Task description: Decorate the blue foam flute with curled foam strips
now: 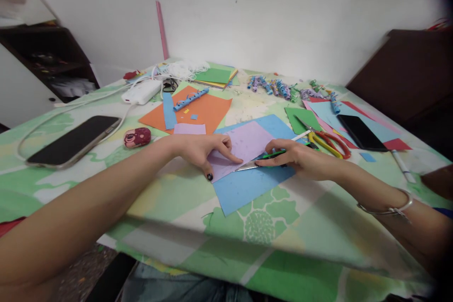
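My left hand [208, 151] presses a sheet of purple paper [253, 137] down, index finger stretched out and thumb at the sheet's near corner. My right hand [293, 158] grips a utility knife [272, 155] with a green and black handle. Its blade [246, 166] lies along the purple paper's near edge, close to my left fingertip. Under both is a larger blue sheet [244, 193]. Part of the knife's handle is hidden by my right fingers. A strip of purple paper [191, 129] lies beyond my left wrist.
Orange paper [212, 108] bears a rolled blue tube [191, 99]. Scissors [331, 144] and a phone [361, 132] lie to the right. At left are another phone [76, 139], a red case [137, 137] and a white power strip [143, 91]. Several decorated paper tubes [283, 89] lie near the wall.
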Available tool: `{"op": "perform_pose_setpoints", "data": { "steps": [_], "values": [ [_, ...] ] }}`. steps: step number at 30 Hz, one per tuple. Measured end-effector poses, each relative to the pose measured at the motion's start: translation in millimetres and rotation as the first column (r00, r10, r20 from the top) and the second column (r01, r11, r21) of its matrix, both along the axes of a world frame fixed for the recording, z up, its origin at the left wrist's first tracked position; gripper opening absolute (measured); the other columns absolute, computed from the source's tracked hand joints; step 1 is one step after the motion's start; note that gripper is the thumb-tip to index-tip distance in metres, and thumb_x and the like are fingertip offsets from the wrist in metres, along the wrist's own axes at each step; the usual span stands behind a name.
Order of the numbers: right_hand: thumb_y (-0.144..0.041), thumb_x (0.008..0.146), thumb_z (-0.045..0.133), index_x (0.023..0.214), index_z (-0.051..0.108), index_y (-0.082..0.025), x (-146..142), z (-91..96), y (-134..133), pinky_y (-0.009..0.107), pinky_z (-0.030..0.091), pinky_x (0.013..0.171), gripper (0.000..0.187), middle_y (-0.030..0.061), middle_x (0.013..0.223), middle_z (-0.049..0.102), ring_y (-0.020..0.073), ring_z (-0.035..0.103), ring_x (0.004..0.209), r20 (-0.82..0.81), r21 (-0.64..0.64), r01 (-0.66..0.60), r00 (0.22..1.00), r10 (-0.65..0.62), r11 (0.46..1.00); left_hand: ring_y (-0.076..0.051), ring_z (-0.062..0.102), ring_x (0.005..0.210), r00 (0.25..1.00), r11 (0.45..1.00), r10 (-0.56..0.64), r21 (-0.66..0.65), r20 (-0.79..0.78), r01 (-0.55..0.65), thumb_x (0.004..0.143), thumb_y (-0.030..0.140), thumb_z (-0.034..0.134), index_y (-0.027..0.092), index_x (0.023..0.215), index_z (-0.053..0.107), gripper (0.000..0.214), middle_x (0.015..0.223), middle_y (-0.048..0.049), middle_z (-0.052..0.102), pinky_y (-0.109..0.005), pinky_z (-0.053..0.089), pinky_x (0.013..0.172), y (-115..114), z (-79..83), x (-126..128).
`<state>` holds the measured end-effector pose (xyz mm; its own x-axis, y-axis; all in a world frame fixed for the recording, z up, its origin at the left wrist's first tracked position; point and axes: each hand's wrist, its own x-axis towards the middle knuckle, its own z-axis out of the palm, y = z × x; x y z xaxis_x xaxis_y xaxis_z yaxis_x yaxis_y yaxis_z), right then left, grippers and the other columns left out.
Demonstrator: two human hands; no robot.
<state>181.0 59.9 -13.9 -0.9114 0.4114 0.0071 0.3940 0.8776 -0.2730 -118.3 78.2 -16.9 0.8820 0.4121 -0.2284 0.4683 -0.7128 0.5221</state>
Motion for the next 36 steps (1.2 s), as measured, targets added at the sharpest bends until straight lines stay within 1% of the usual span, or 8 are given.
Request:
{"op": "perform_pose_setpoints", "data": {
  "steps": [5,8,13,17,23,30,33,36],
  "values": [
    [0.008,0.067,0.040,0.128,0.053,-0.034,-2.4,-0.9,-1.6,0.034,0.042,0.085,0.075,0.0073,0.109,0.053,0.0198,0.052,0.098,0.007,0.027,-0.001,1.000,0.001,1.000,-0.019,0.042,0.096,1.000,1.000,-0.002,0.003,0.009,0.002,0.066,0.031,0.073,0.041,0.129,0.047,0.069,0.105,-0.0012,0.040,-0.029,0.035,0.087,-0.1,-0.9,-1.5],
    [0.008,0.066,0.040,0.128,0.053,-0.034,-0.3,0.4,-2.4,0.033,0.043,0.084,0.076,0.0075,0.110,0.052,0.0198,0.052,0.099,0.032,0.011,0.008,0.999,-0.009,1.000,-0.019,0.041,0.097,1.000,1.000,-0.006,0.000,0.021,0.006,0.067,0.031,0.072,0.041,0.130,0.046,0.068,0.106,-0.0013,0.040,-0.029,0.035,0.087,0.1,-2.5,-2.7],
    [0.006,0.070,0.039,0.128,0.052,-0.035,1.9,0.0,-2.8,0.032,0.043,0.084,0.072,0.0070,0.110,0.052,0.0187,0.052,0.097,0.018,0.018,0.017,1.000,-0.017,1.000,-0.019,0.042,0.096,1.000,1.000,0.001,-0.005,0.015,-0.001,0.065,0.030,0.074,0.039,0.128,0.050,0.068,0.105,-0.0010,0.040,-0.029,0.035,0.088,0.8,-2.4,-0.7],
    [0.005,0.072,0.042,0.130,0.050,-0.035,-5.9,-0.3,-6.1,0.033,0.043,0.083,0.071,0.0075,0.109,0.051,0.0195,0.052,0.096,0.031,0.011,-0.006,0.999,0.006,1.000,-0.019,0.042,0.097,1.000,1.000,0.016,-0.014,-0.003,-0.016,0.064,0.029,0.074,0.040,0.126,0.051,0.068,0.106,-0.0007,0.040,-0.030,0.035,0.088,1.2,-1.0,0.7],
    [0.002,0.077,0.043,0.132,0.046,-0.037,-15.0,-1.0,-12.3,0.034,0.042,0.082,0.067,0.0070,0.106,0.052,0.0193,0.051,0.093,0.047,0.052,-0.027,0.999,0.024,0.998,-0.019,0.043,0.098,1.000,0.999,0.022,-0.023,-0.006,-0.023,0.064,0.029,0.073,0.041,0.127,0.050,0.068,0.107,-0.0004,0.040,-0.030,0.035,0.090,0.2,-0.1,-0.6],
    [0.006,0.074,0.042,0.132,0.047,-0.037,-13.6,-0.1,-13.1,0.033,0.042,0.082,0.072,0.0063,0.108,0.050,0.0188,0.050,0.095,0.070,0.014,0.000,0.998,-0.001,1.000,-0.018,0.044,0.098,1.000,0.999,0.030,-0.023,-0.009,-0.030,0.064,0.031,0.073,0.041,0.127,0.050,0.068,0.105,-0.0001,0.040,-0.029,0.036,0.090,0.1,0.2,0.2],
    [0.005,0.072,0.045,0.133,0.045,-0.036,-17.7,0.8,-15.6,0.034,0.041,0.084,0.074,0.0065,0.110,0.049,0.0199,0.049,0.097,0.091,0.032,-0.006,0.996,0.003,0.999,-0.018,0.044,0.097,0.999,0.999,0.035,-0.038,-0.002,-0.035,0.063,0.029,0.074,0.040,0.125,0.052,0.067,0.104,0.0003,0.040,-0.028,0.036,0.089,0.7,0.1,1.0],
    [0.007,0.066,0.047,0.135,0.042,-0.038,-23.7,1.0,-19.1,0.036,0.040,0.084,0.082,0.0062,0.112,0.048,0.0211,0.049,0.098,0.117,0.067,-0.012,0.993,0.004,0.998,-0.018,0.044,0.097,0.999,0.998,0.043,-0.047,0.011,-0.042,0.061,0.027,0.075,0.040,0.124,0.053,0.067,0.104,0.0006,0.040,-0.028,0.035,0.090,0.8,0.1,1.5]
  ]
}}
